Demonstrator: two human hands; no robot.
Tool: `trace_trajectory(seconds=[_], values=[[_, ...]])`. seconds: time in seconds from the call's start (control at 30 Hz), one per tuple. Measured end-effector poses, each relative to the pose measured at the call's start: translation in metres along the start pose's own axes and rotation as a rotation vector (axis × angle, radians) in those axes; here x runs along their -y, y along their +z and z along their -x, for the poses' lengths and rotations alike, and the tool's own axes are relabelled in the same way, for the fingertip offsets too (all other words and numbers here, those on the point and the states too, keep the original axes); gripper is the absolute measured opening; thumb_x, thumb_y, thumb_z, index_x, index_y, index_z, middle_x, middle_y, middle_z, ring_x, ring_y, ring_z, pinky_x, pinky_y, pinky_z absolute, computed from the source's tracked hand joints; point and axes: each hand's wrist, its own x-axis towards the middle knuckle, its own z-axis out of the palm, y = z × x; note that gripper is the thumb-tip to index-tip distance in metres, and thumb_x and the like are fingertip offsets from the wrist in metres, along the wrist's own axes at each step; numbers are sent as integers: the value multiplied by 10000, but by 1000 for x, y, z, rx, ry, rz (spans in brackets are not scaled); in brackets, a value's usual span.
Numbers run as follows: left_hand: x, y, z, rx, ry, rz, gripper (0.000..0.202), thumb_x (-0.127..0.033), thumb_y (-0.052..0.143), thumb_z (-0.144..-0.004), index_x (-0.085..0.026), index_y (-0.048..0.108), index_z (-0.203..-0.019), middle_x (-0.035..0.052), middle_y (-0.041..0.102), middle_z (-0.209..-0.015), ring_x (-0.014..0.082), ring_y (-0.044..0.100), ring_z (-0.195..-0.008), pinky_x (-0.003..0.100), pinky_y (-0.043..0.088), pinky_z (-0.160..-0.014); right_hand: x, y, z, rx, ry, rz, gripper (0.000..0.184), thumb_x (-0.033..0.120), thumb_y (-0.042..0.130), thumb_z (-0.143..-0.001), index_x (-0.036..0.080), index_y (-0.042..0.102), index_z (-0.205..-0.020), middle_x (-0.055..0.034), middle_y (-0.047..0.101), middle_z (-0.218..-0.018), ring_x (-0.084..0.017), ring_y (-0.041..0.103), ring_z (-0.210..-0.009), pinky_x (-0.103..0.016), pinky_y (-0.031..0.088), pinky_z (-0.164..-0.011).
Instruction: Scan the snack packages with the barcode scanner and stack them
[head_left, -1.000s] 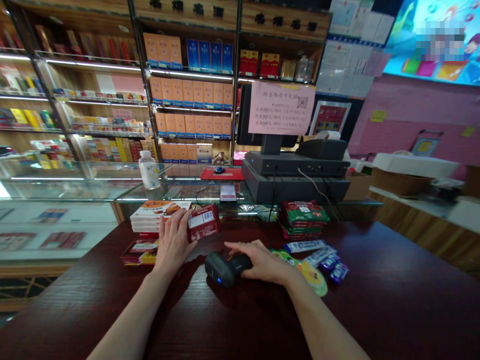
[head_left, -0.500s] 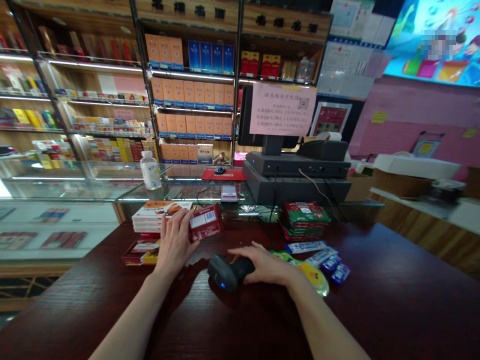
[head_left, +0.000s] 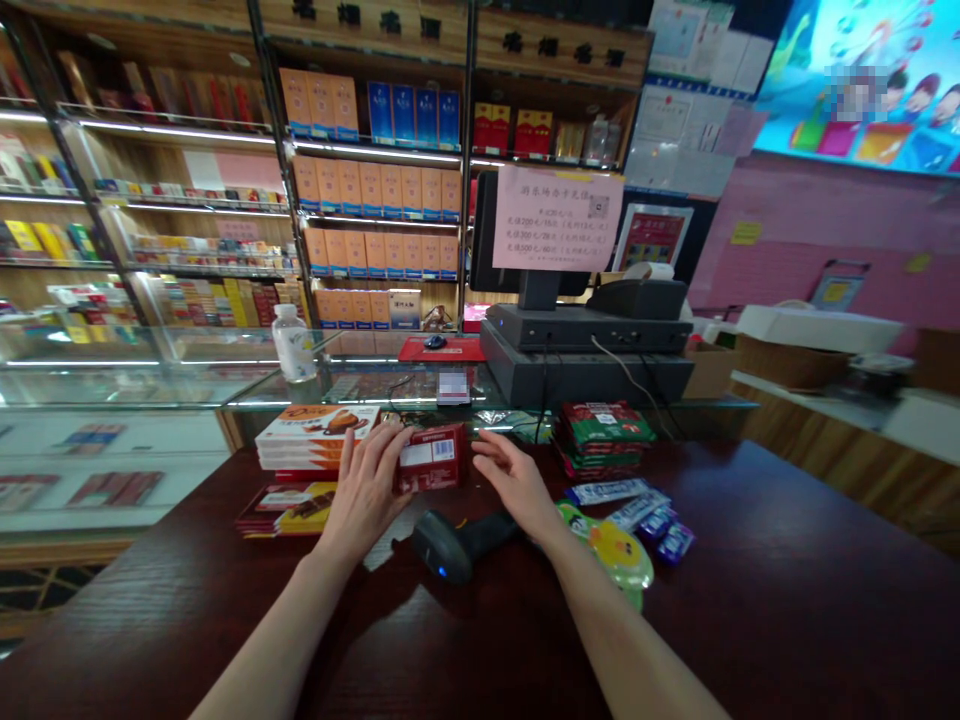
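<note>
Near the far left corner of the dark worktop (head_left: 795, 580), white boxes (head_left: 304, 452) are stacked, with flat packs (head_left: 300, 503) laid in front. A dark red box (head_left: 435, 462) is held near the far edge, its left end clamped by the left hand (head_left: 371, 485). Nearer the front edge, a scanner (head_left: 444, 552) is laid. Beside the box's right end, the right hand (head_left: 519, 485) is held with fingers apart. Farther right, red and green packets (head_left: 606, 432) are piled at the far edge, with wrapped bars (head_left: 641, 508) scattered in front.

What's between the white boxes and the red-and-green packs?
Head view, left to right: the left hand, the red box it holds, then the right hand.
</note>
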Motion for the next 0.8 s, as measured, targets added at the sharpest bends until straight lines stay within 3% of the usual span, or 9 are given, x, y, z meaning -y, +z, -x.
trace_trajectory(seconds=[0.27,0.4,0.47,0.63,0.8], values=[[-6,5,0,31,52,50,769,-261,691,-834,-191,317,-1502,165,483,-1436,320,409,-1404,602,174,-1230,-6,1,-5,-25,56,-89,413,366,727,-750,177,725,-1118,-62,764,-948,-221,699,-867,-354,532,-833],[-8,5,0,35,14,61,751,-281,703,-823,-231,363,-1490,191,329,-1536,373,326,-1446,624,237,-1196,-4,-1,-3,-17,54,-44,225,364,725,-741,173,742,-859,-44,756,-845,-207,676,-766,-320,509,-750],[-9,4,-1,45,-36,53,756,-301,727,-803,-265,395,-1482,185,293,-1550,397,319,-1431,620,297,-1159,-1,-1,-3,-34,40,-9,198,363,716,-746,178,728,-815,-28,741,-794,-199,660,-727,-307,494,-719],[-10,3,-3,138,-160,20,814,-372,743,-784,-344,378,-1511,117,557,-1235,337,498,-1147,544,433,-1004,3,2,-2,-80,-17,82,172,365,691,-758,196,707,-783,-13,726,-772,-193,646,-723,-295,482,-710],[-7,8,-2,205,-199,95,856,-370,717,-802,-350,293,-1546,67,594,-1085,284,534,-1029,499,424,-980,3,5,-2,-111,-3,114,180,382,680,-750,204,706,-766,-9,718,-724,-189,639,-667,-291,480,-659]])
